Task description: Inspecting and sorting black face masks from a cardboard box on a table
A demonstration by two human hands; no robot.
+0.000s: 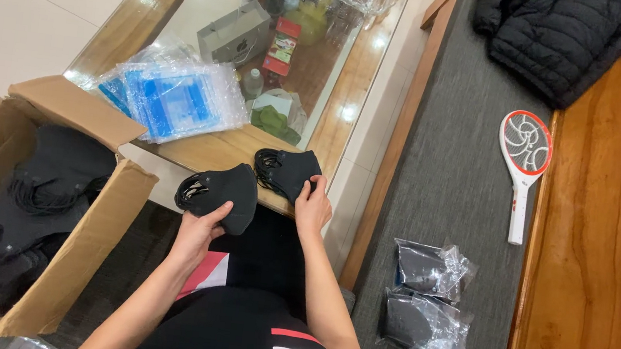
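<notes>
Masks everywhere: left hand (198,233) grips one black mask stack (219,194) over the lap, right hand (312,206) pins another stack (287,170) on the bench (212,149) edge, probably keeping bundles separate.

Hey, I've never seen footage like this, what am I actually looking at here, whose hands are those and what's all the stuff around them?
This is one picture from a camera worn on a person's head, looking down at their own lap and bare hands. There is no machine. The left hand grips a stack of black face masks. The right hand holds a second stack of black masks at the edge of a glass-topped wooden table. On the table lie clear plastic bags. To the left stands an open cardboard box of more black masks. On the grey seat to the right are two bagged packs, a racket-shaped fly swatter and a black jacket.
</notes>
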